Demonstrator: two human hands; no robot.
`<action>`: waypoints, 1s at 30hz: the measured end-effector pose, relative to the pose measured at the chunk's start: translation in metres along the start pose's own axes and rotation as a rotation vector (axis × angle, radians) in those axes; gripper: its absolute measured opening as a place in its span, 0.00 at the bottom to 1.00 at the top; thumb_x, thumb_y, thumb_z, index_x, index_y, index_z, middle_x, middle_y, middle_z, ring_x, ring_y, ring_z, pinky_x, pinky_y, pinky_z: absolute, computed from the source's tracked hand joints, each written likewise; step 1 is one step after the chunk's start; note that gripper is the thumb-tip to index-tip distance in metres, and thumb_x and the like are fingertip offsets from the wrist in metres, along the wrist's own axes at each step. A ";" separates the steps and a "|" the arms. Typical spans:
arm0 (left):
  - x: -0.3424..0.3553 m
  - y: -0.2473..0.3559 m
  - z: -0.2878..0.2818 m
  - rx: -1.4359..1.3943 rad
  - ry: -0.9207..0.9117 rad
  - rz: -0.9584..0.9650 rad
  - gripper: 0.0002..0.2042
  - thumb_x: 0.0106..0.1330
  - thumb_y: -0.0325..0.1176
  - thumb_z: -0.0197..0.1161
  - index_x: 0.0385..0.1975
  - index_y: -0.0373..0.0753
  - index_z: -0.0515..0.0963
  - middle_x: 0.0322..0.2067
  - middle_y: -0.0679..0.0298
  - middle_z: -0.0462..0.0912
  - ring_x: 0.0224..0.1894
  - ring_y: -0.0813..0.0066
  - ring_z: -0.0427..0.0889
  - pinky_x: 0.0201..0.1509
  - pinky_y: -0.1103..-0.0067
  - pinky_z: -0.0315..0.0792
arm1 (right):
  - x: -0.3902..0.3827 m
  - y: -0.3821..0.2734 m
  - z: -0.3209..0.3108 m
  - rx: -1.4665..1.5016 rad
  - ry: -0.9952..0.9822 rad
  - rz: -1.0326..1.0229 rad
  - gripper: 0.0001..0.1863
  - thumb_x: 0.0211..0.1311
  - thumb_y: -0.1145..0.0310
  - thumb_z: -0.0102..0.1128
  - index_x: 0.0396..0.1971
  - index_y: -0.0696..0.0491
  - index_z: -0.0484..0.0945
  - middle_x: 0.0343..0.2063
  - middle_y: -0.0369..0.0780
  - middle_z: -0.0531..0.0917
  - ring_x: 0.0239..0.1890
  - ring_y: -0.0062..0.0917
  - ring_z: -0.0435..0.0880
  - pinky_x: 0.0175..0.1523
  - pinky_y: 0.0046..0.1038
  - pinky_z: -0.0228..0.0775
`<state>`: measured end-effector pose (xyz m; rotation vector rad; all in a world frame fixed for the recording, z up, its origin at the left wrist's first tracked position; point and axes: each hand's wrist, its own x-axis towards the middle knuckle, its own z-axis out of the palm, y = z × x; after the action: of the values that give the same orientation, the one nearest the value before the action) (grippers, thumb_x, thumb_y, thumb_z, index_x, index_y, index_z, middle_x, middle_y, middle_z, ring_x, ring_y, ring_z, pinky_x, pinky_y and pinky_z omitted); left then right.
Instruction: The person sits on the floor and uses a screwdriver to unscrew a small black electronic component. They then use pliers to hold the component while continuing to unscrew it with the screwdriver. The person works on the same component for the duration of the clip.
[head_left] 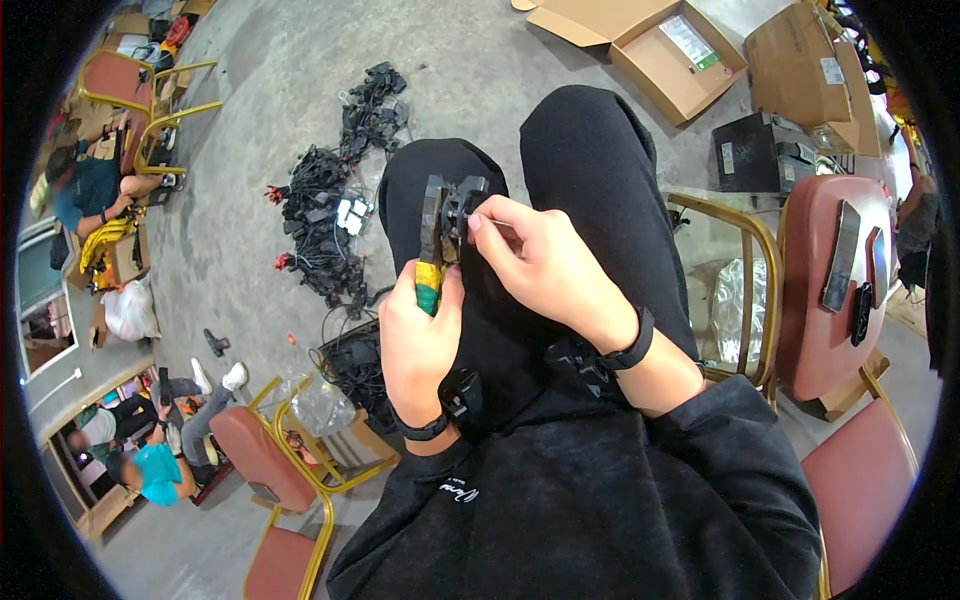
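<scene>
I sit with my black-trousered knees below me. My left hand (418,338) is closed around the yellow and green handles of a pair of pliers (438,235), whose dark jaws point away from me over my lap. My right hand (530,262) pinches a small black part (470,200) at the jaws, fingertips touching the tool's head. Both wrists wear black straps. What exactly sits between the jaws is too small to tell.
A heap of black cables and adapters (330,200) lies on the concrete floor ahead left. Red chairs with gold frames (270,470) stand at left and right; the right one (830,290) carries flat dark devices. Open cardboard boxes (670,60) lie ahead. Other people sit at far left.
</scene>
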<state>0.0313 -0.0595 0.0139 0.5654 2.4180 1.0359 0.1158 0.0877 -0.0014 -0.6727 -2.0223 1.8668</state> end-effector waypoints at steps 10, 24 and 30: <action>0.003 -0.001 -0.004 -0.074 -0.046 -0.068 0.12 0.70 0.35 0.64 0.31 0.31 0.76 0.20 0.58 0.82 0.23 0.69 0.82 0.32 0.72 0.73 | 0.002 0.009 0.003 0.346 -0.129 0.146 0.14 0.77 0.63 0.51 0.33 0.57 0.76 0.15 0.33 0.73 0.16 0.16 0.70 0.24 0.22 0.63; 0.002 -0.002 -0.001 -0.003 -0.008 -0.025 0.13 0.68 0.36 0.66 0.32 0.31 0.75 0.20 0.51 0.78 0.20 0.60 0.77 0.29 0.68 0.70 | 0.006 0.004 -0.008 1.112 -0.328 0.517 0.17 0.82 0.59 0.40 0.40 0.56 0.72 0.14 0.35 0.70 0.14 0.24 0.74 0.21 0.25 0.69; 0.003 -0.002 -0.001 -0.019 0.000 -0.012 0.12 0.68 0.35 0.65 0.33 0.30 0.75 0.20 0.50 0.78 0.21 0.60 0.79 0.30 0.69 0.71 | 0.006 0.011 -0.001 0.855 -0.329 0.367 0.17 0.82 0.60 0.38 0.39 0.57 0.70 0.15 0.37 0.75 0.14 0.24 0.77 0.21 0.24 0.71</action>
<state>0.0282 -0.0599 0.0126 0.5439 2.4066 1.0525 0.1127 0.0924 -0.0128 -0.5165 -1.0548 2.9014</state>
